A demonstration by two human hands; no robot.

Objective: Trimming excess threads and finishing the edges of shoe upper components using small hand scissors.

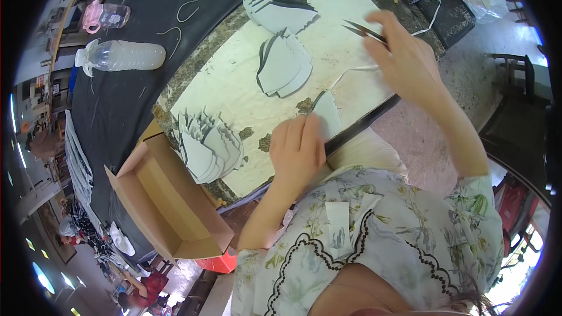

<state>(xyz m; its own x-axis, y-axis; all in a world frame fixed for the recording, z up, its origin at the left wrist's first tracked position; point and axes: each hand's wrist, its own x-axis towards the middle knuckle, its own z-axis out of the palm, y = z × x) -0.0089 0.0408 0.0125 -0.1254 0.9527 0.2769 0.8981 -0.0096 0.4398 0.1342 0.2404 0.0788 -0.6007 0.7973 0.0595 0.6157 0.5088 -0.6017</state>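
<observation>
My left hand [297,147] presses a pale grey cut fabric piece [326,112] flat on the worn white tabletop [234,85] near its front edge. My right hand [410,58] is raised farther back and holds small dark scissors [364,30], blades pointing left. A thin white cord [351,70] runs from the fabric piece toward my right hand. Three fanned stacks of similar grey pieces lie on the table: one at the front left [208,146], one in the middle [284,64], one at the back [280,11].
An open cardboard box [167,199] hangs off the table's left edge. On the black cloth [117,111] to the left lie a clear plastic bottle [120,55] and a pink-lidded cup [105,16]. A dark bar [363,123] edges the table front. Black chairs [521,82] stand right.
</observation>
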